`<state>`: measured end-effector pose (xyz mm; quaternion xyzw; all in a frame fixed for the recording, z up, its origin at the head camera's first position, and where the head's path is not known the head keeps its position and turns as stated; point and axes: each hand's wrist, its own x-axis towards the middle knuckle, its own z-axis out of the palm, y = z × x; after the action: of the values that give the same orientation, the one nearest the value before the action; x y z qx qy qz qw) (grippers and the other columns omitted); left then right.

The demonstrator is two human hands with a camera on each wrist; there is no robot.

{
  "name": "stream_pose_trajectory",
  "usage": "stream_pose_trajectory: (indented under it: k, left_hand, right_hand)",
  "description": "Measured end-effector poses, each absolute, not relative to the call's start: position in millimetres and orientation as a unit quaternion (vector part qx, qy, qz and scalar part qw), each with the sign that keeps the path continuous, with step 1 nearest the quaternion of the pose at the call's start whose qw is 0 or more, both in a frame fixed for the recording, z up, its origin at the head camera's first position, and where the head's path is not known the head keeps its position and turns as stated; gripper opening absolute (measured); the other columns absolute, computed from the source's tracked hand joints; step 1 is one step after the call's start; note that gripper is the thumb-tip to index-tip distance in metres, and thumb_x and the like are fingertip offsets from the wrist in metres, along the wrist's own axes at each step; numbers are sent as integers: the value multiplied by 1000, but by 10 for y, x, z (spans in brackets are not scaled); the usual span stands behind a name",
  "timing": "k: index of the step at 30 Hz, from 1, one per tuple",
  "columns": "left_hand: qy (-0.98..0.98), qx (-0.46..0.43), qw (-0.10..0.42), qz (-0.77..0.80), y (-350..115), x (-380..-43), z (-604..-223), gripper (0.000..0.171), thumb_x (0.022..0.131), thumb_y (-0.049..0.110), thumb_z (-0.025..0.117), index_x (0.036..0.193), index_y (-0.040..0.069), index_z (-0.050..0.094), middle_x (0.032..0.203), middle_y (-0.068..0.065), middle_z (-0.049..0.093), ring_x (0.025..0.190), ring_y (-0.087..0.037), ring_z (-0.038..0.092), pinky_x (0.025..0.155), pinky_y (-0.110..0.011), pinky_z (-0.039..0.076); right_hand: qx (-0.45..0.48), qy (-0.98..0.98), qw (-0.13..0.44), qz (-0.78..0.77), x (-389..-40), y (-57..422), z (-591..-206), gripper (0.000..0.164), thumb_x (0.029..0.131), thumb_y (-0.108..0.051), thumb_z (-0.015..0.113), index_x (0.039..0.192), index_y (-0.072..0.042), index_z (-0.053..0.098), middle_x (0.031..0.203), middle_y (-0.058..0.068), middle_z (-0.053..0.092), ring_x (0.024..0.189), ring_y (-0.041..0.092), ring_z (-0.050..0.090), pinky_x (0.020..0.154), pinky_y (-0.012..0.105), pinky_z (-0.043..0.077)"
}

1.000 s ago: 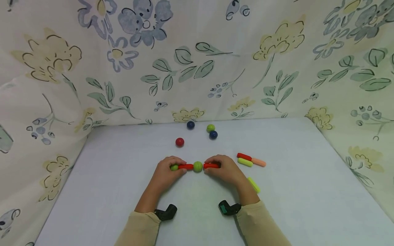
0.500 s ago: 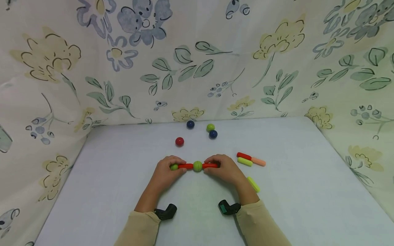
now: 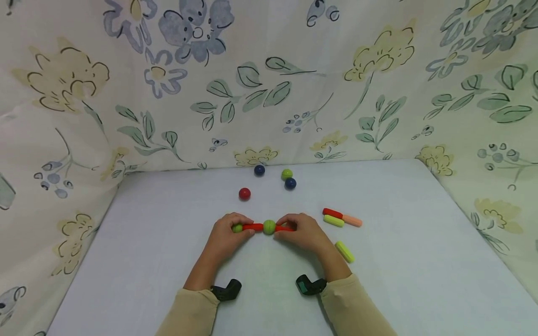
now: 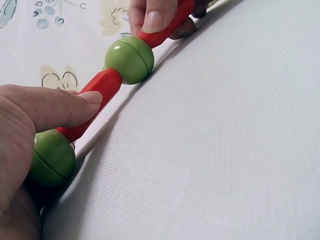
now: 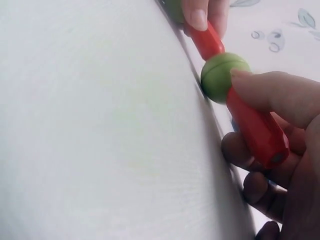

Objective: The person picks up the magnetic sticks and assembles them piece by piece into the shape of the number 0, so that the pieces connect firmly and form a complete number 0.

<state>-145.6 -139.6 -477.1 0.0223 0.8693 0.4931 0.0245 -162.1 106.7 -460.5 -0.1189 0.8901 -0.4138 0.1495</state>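
A toy chain of smooth green balls and faceted red rods lies across the table's middle, in line between the hands. My left hand [image 3: 225,235] pinches the left red rod [image 4: 107,81], its thumb along the top; a green ball [image 4: 52,157] at the outer end sits partly under that hand. The middle green ball [image 3: 269,227] joins both rods. With thumb and fingers, my right hand [image 3: 306,233] holds the right red rod [image 5: 257,131], the thumb tip reaching the middle ball's edge in the right wrist view. That rod's outer end shows bare, with a dark spot.
Toward the back stand a red ball [image 3: 244,194], two dark blue balls [image 3: 259,170] and a green ball [image 3: 287,174]. Right of the hands lie a red rod [image 3: 332,213], a peach rod [image 3: 352,220] and two yellow-green rods [image 3: 344,252]. Floral cloth [image 3: 252,126] hangs behind.
The gap between the middle green ball and the right red rod has closed. My right hand has since slid slightly left along that rod, toward the ball. The left hand stays put.
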Motion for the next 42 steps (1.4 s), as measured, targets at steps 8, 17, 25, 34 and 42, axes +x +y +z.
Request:
stream_pose_trajectory:
  k: [8, 17, 25, 34, 42]
  left_hand:
    - [868, 14, 20, 496, -1389, -1451, -4772, 16, 81, 21, 81, 96, 25, 77, 103, 8, 68, 101, -15, 57, 88, -34, 46]
    - [872, 26, 5, 489, -1389, -1446, -4773, 18, 80, 18, 82, 96, 24, 77, 103, 8, 69, 102, -15, 58, 88, -35, 46]
    - [872, 30, 6, 489, -1392, -1455, -4786, 18, 80, 19, 82, 97, 25, 76, 104, 8, 68, 102, -15, 58, 90, -35, 47]
    - [867, 33, 3, 496, -1400, -1455, -4793, 17, 80, 19, 82, 96, 24, 77, 103, 8, 69, 100, -15, 58, 87, -34, 46]
    - [864, 34, 2, 502, -1404, -1458, -4796, 15, 80, 20, 82, 94, 24, 76, 101, 9, 69, 98, -14, 58, 86, -34, 47]
  right_hand:
    - [-117, 889, 146, -418, -1609, 993, -4609, 17, 84, -34, 76, 98, -26, 71, 73, -2, 57, 74, 16, 52, 64, 31, 40]
    - [-110, 889, 147, -419, -1609, 983, -4606, 14, 85, -34, 76, 96, -27, 71, 76, -3, 58, 77, 16, 53, 65, 30, 42]
    - [-138, 887, 130, -421, -1610, 1007, -4609, 33, 87, -29, 74, 119, -26, 69, 86, -3, 59, 84, 17, 53, 71, 32, 44]
    - [-141, 891, 110, -417, -1601, 1020, -4617, 23, 88, -25, 73, 111, -26, 74, 99, -9, 66, 90, 14, 55, 81, 33, 46]
    - [-140, 893, 114, -413, -1624, 1041, -4651, 25, 87, -26, 74, 112, -28, 73, 103, -9, 66, 94, 14, 55, 83, 34, 48]
